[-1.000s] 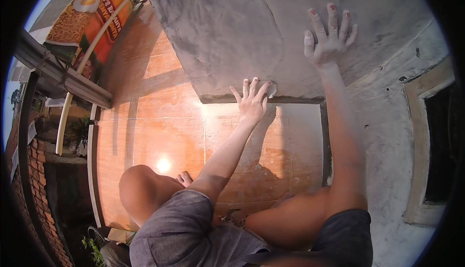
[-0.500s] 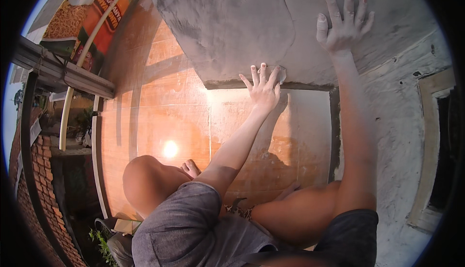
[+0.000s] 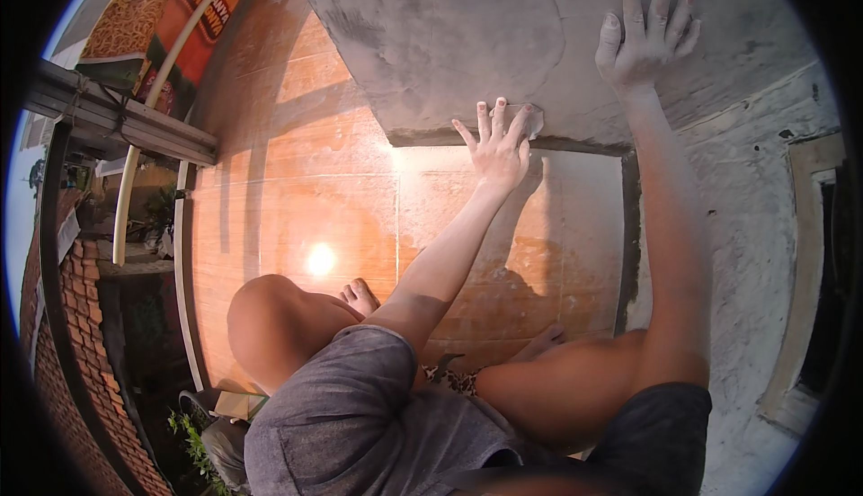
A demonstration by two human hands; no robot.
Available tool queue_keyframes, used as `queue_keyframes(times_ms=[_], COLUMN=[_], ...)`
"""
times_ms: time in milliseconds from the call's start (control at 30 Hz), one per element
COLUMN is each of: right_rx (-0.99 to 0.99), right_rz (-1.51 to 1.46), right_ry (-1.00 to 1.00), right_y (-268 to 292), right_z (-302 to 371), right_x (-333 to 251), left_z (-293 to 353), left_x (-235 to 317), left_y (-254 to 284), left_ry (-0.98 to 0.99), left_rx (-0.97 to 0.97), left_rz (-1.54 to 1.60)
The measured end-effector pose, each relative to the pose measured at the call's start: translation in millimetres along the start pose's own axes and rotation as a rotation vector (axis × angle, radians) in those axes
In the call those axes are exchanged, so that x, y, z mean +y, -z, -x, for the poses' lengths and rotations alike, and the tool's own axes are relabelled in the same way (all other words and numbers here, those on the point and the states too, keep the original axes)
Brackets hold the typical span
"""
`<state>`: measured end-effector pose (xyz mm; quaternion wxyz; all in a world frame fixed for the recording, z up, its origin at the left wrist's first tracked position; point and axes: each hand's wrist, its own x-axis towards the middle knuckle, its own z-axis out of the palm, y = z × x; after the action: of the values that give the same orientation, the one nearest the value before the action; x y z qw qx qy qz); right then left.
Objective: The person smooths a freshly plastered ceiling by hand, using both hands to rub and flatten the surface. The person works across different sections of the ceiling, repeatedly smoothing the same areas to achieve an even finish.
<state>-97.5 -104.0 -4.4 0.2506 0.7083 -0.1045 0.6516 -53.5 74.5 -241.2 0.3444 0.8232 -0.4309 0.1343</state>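
My left hand (image 3: 502, 156) is pressed with spread fingers along the lower edge of a grey plastered wall (image 3: 431, 37). Under its fingers lies a pale thin piece (image 3: 537, 122), held against the plaster; its material is unclear. Higher up and to the right, my right hand (image 3: 641, 51) rests on the same wall, fingers apart, with nothing seen in it. Both hands look coated in whitish dust. My right forearm reaches up beside the wall's corner.
Orange tiled floor (image 3: 279, 199) spreads around my bare feet. A rough whitish wall with a framed opening (image 3: 803, 271) stands at right. On the left are a metal rail (image 3: 135, 132), a pale pole (image 3: 126, 208), a printed banner (image 3: 171, 33) and a brick roof or wall (image 3: 81, 316).
The view has shifted slightly, so the scene sits a little higher and farther right. Both hands keep nearly the same places on the wall.
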Motion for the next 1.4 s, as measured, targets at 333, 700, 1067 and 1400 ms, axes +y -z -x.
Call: queue_keyframes(times_ms=[333, 700, 1067, 1400], right_rx=[-0.896, -0.76, 0.412, 0.325], right_rz=[-0.467, -1.437, -1.273, -1.048], right_ry=[-0.517, -2.266, -3.15, -3.187], right_y=[90, 11, 5, -44], right_z=[178, 217, 158, 171], right_x=[-117, -245, -260, -261], left_z=[1, 23, -82, -158], left_x=[-51, -112, -189, -98], left_y=[14, 54, 181, 274], left_ry=[-0.035, 0.201, 0.801, 0.689], left_rx=[0.001, -0.164, 0.331, -0.043], left_rz=[-0.119, -0.251, 0.41, 0.862])
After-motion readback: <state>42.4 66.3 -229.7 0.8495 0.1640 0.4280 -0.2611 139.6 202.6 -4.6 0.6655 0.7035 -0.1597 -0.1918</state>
